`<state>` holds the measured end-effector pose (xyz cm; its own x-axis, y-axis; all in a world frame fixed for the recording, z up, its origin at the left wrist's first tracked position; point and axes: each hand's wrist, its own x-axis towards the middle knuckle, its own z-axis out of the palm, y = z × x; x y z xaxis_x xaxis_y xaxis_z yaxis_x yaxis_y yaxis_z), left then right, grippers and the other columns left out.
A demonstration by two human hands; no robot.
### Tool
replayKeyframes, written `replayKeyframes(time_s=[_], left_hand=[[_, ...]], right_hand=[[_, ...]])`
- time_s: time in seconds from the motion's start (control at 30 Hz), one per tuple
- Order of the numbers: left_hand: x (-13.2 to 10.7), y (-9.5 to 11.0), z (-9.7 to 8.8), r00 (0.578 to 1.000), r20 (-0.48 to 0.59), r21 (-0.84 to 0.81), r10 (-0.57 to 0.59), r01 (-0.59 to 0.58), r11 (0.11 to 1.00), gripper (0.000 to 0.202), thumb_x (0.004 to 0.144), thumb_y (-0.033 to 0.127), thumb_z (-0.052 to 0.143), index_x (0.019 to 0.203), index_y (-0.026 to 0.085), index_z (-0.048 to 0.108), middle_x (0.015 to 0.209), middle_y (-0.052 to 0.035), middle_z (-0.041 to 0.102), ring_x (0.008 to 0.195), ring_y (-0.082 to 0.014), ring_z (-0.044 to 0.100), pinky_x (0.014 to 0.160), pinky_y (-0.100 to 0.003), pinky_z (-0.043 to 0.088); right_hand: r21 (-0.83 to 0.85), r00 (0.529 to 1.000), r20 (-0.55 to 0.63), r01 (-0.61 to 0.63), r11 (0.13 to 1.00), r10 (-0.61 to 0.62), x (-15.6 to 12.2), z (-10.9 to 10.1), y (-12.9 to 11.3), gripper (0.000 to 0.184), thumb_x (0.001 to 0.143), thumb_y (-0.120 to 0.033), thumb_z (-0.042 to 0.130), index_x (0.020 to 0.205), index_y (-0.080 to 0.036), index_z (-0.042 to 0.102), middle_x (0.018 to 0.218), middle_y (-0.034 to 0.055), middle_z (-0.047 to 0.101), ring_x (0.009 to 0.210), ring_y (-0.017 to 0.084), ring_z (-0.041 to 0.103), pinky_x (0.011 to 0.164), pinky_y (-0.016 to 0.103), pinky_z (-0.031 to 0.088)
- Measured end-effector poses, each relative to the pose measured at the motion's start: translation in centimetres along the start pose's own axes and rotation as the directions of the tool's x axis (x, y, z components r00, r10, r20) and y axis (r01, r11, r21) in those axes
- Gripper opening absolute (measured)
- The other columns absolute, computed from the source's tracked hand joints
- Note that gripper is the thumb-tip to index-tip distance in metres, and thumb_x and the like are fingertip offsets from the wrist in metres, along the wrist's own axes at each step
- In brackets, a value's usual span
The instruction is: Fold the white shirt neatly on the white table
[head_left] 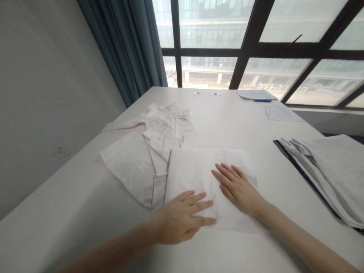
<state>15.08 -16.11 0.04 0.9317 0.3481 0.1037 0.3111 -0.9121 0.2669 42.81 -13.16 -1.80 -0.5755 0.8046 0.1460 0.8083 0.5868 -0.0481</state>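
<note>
A white garment [132,163] lies spread on the white table, one sleeve [122,125] reaching out to the left. Its right side meets a flat, folded rectangle of white cloth [196,167]; I cannot tell whether the two are one piece. My left hand [182,218] rests on the lower left part of the rectangle, fingers spread and pointing right. Flat on the right part of the same cloth is my right hand [236,185], its fingers stretched toward the upper left. Neither hand grips anything.
A stack of folded white cloth [335,167] with a dark layer beneath lies at the table's right edge. Papers [256,94] and a blue pen [262,101] lie at the far right. Beyond the table [222,121] are windows and a blue curtain [131,45]; a wall stands left.
</note>
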Motion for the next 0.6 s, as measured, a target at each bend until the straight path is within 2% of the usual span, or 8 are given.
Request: replayKeyframes(time_s=[0.17,0.3,0.37,0.43,0.5,0.53,0.6], left_hand=[[-0.1,0.0,0.0,1.000,0.006,-0.031,0.003,-0.003,1.000,0.049,0.092,0.022,0.050,0.139,0.035,0.044,0.152,0.0007,0.037,0.142,-0.0239,0.029,0.116,-0.043,0.023],[-0.2,0.0,-0.6,0.999,0.034,-0.087,0.011,-0.008,0.996,0.049,0.091,0.024,0.050,0.139,0.032,0.044,0.152,-0.0012,0.037,0.142,-0.0263,0.029,0.115,-0.046,0.023],[0.0,-0.2,-1.2,0.999,0.036,-0.147,0.016,-0.011,0.989,0.045,0.090,0.023,0.051,0.134,0.030,0.049,0.149,-0.0016,0.043,0.141,-0.0259,0.032,0.115,-0.045,0.023],[0.6,-0.8,-1.8,1.000,-0.003,-0.222,0.008,-0.009,0.975,0.035,0.089,0.017,0.049,0.122,0.026,0.058,0.134,-0.0011,0.058,0.135,-0.0212,0.041,0.113,-0.038,0.027],[1.7,-1.8,-2.3,0.996,-0.078,-0.246,-0.038,0.018,0.969,0.025,0.089,0.012,0.047,0.105,0.022,0.064,0.112,-0.0013,0.068,0.123,-0.0167,0.052,0.109,-0.031,0.033],[2.4,-2.4,-2.5,0.990,-0.119,-0.221,-0.075,0.048,0.974,0.023,0.089,0.011,0.047,0.099,0.020,0.065,0.104,-0.0019,0.070,0.116,-0.0159,0.056,0.106,-0.030,0.036],[3.7,-3.8,-2.8,0.970,-0.185,-0.090,-0.157,0.142,0.986,0.020,0.089,0.012,0.048,0.099,0.019,0.065,0.104,-0.0045,0.068,0.112,-0.0179,0.057,0.103,-0.032,0.038]], right_hand=[[-0.023,0.999,0.019,-0.037,0.999,0.037,1.9,0.2,1.7,0.051,0.100,-0.043,0.031,0.148,-0.025,0.034,0.154,0.0037,0.033,0.142,0.025,0.028,0.113,0.051,0.025],[-0.053,0.994,-0.005,-0.106,0.993,0.106,3.1,0.6,2.1,0.052,0.100,-0.043,0.030,0.147,-0.023,0.036,0.153,0.0050,0.035,0.142,0.025,0.027,0.113,0.050,0.024],[-0.065,0.993,-0.007,-0.116,0.991,0.116,3.2,0.7,2.0,0.052,0.100,-0.042,0.029,0.147,-0.022,0.036,0.153,0.0055,0.034,0.142,0.026,0.027,0.114,0.049,0.023],[-0.071,0.993,-0.007,-0.116,0.991,0.116,3.2,0.9,1.9,0.052,0.101,-0.042,0.028,0.147,-0.021,0.036,0.153,0.0057,0.034,0.142,0.026,0.027,0.114,0.048,0.023],[-0.072,0.993,-0.011,-0.116,0.991,0.116,3.1,1.0,1.8,0.052,0.101,-0.042,0.027,0.148,-0.021,0.036,0.154,0.0053,0.034,0.142,0.025,0.027,0.114,0.047,0.022],[-0.072,0.993,-0.014,-0.118,0.990,0.117,3.1,1.0,1.8,0.052,0.101,-0.042,0.027,0.148,-0.022,0.036,0.154,0.0049,0.034,0.142,0.025,0.027,0.114,0.047,0.022],[-0.074,0.992,-0.019,-0.123,0.990,0.122,3.0,1.1,1.8,0.052,0.100,-0.043,0.027,0.148,-0.023,0.036,0.154,0.0042,0.034,0.142,0.025,0.027,0.114,0.047,0.023]])
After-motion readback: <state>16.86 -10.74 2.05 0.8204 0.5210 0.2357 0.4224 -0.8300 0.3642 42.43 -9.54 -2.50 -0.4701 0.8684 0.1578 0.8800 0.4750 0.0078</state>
